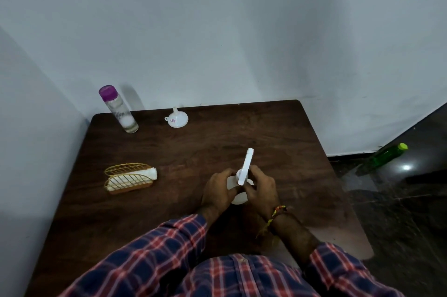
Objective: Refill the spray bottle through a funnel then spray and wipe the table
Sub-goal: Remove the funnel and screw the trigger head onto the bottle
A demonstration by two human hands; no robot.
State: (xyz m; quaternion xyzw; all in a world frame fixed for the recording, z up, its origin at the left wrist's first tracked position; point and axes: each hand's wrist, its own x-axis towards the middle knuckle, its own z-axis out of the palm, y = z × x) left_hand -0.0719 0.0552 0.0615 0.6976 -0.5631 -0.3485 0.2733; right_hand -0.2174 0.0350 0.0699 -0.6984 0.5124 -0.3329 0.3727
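A white spray bottle point(244, 171) stands upright near the middle of the dark wooden table point(193, 142), its nozzle pointing away from me. My left hand point(217, 190) grips the bottle's body from the left. My right hand point(261, 188) holds it at the neck under the spray head. A small white funnel point(176, 119) lies mouth-down at the back of the table. A clear bottle with a purple cap point(118, 109) stands at the back left corner. White cloths sit in a gold wire holder point(129, 178) on the left.
Pale walls close off the table's back and left sides. To the right the table ends at a dark glossy floor, where a green bottle point(387, 155) stands by the wall.
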